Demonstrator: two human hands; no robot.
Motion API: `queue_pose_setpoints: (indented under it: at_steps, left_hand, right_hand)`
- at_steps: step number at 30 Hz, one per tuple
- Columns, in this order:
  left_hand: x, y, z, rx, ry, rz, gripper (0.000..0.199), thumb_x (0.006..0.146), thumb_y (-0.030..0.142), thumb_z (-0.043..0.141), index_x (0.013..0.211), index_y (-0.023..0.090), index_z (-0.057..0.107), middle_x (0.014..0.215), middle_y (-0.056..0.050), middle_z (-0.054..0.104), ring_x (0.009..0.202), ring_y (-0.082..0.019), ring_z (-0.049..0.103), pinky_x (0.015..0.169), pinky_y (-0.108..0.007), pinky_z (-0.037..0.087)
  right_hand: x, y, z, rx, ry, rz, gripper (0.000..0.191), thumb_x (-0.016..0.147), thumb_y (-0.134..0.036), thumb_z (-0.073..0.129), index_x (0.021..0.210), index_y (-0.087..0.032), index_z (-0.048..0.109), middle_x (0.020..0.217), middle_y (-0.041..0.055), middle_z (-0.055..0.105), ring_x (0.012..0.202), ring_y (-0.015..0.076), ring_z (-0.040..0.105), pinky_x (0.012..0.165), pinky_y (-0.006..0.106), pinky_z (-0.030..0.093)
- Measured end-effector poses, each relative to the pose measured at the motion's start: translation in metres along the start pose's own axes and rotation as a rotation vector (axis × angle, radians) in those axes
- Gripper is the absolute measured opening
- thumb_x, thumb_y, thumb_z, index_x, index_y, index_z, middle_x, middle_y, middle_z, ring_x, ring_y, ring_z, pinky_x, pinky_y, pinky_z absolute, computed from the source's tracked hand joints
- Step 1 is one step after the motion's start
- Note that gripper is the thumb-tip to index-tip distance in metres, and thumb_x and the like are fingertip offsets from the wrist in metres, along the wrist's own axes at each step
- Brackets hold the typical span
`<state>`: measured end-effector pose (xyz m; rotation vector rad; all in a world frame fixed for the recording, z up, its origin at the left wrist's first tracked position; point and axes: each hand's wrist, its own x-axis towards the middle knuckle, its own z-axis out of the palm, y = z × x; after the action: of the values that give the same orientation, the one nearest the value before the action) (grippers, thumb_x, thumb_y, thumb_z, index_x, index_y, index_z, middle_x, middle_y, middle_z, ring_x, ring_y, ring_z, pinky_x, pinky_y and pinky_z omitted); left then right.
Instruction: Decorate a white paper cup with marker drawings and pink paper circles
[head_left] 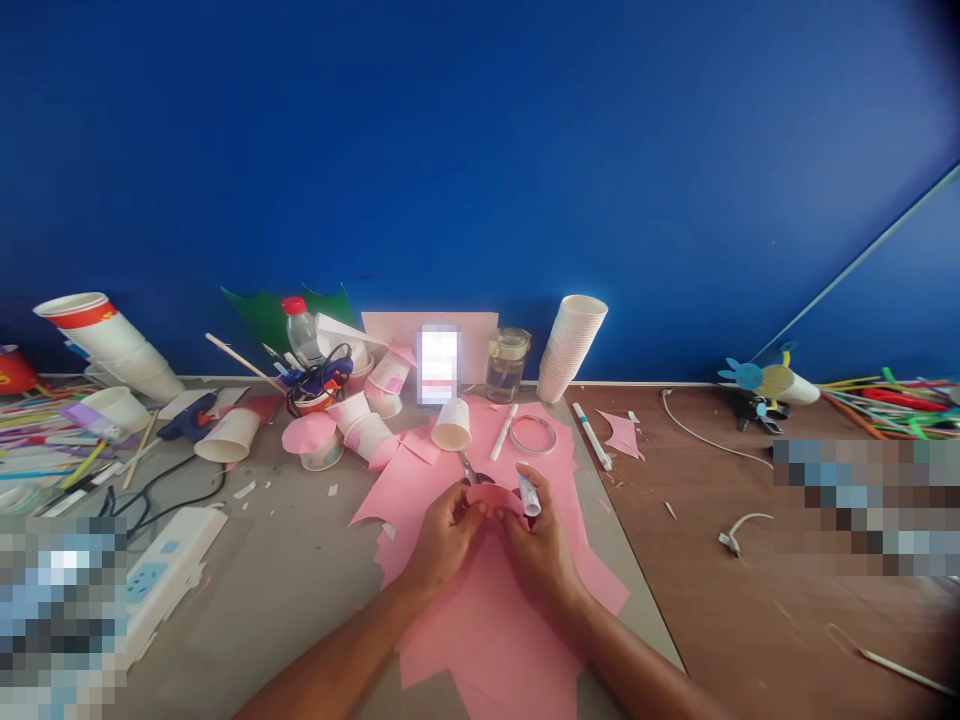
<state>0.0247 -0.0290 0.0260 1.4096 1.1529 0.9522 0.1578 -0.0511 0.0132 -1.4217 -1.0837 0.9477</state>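
Note:
A curved piece of pink paper (495, 496) is pinched at its near edge between my left hand (446, 540) and my right hand (547, 545). Both hands are closed, with the thumbs on the paper. My right hand also keeps a small white tube (530, 497), which looks like a glue stick, between its fingers. Just beyond the paper lie scissors (472, 472), their handles partly hidden behind it. Large pink sheets (517, 640) spread under both hands. A white paper cup (451, 428) lies tipped toward me behind the scissors.
Pink-trimmed cups (367, 432) cluster at the left, near a glue gun (187, 417). A power strip (169, 570) lies nearer. Behind stand a lit phone (439, 365), a lidded jar (508, 365) and stacked cups (571, 350). A tape roll (533, 435) and white marker (592, 437) lie right.

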Motion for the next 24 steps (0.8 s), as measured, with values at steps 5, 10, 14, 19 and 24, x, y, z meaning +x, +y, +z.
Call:
queue_pose_setpoints:
  at_steps: [5, 10, 14, 19, 24]
  left_hand:
    - [0.0006, -0.0006, 0.0002, -0.015, -0.047, 0.007, 0.017, 0.082, 0.027, 0.05, 0.081, 0.017, 0.064, 0.08, -0.003, 0.066, 0.077, -0.017, 0.057, 0.071, -0.026, 0.044]
    - [-0.0001, 0.0007, 0.0017, -0.02, -0.01, 0.008, 0.016, 0.08, 0.021, 0.049, 0.077, 0.018, 0.064, 0.075, 0.0, 0.064, 0.074, -0.015, 0.058, 0.069, -0.024, 0.044]
    - [-0.0014, 0.0001, 0.0034, -0.001, 0.019, -0.015, 0.013, 0.079, 0.024, 0.051, 0.074, 0.018, 0.061, 0.071, 0.001, 0.061, 0.07, -0.014, 0.056, 0.065, -0.023, 0.043]
    - [-0.0015, -0.0015, 0.0034, 0.013, 0.011, -0.035, 0.014, 0.08, 0.028, 0.051, 0.074, 0.018, 0.059, 0.07, 0.002, 0.061, 0.067, -0.013, 0.054, 0.063, -0.023, 0.042]
    - [-0.0016, -0.0008, 0.0029, -0.004, 0.0, -0.06, 0.014, 0.079, 0.03, 0.054, 0.074, 0.018, 0.059, 0.071, 0.002, 0.063, 0.068, -0.013, 0.055, 0.064, -0.022, 0.042]
  right_hand:
    - [0.0006, 0.0032, 0.0003, 0.043, -0.025, -0.005, 0.052, 0.074, -0.02, 0.053, 0.125, -0.021, 0.04, 0.083, 0.0006, 0.059, 0.072, 0.0166, 0.058, 0.066, 0.03, 0.048]
    - [-0.0004, 0.0066, 0.0019, 0.065, -0.059, -0.028, 0.055, 0.077, -0.023, 0.057, 0.127, -0.024, 0.036, 0.083, -0.0004, 0.059, 0.075, 0.0166, 0.058, 0.07, 0.031, 0.048]
    - [0.0, 0.0055, 0.0024, 0.056, -0.052, -0.007, 0.052, 0.077, -0.024, 0.057, 0.125, -0.023, 0.039, 0.083, 0.0011, 0.061, 0.074, 0.0172, 0.059, 0.07, 0.032, 0.049]
    - [0.0003, 0.0032, 0.0011, 0.09, -0.067, -0.038, 0.05, 0.075, -0.021, 0.056, 0.123, -0.021, 0.04, 0.086, 0.0033, 0.065, 0.078, 0.0187, 0.063, 0.073, 0.034, 0.051]
    - [-0.0004, 0.0021, -0.0013, 0.056, -0.079, -0.059, 0.053, 0.071, -0.016, 0.054, 0.122, -0.021, 0.041, 0.082, 0.0017, 0.064, 0.07, 0.0167, 0.061, 0.066, 0.03, 0.05]
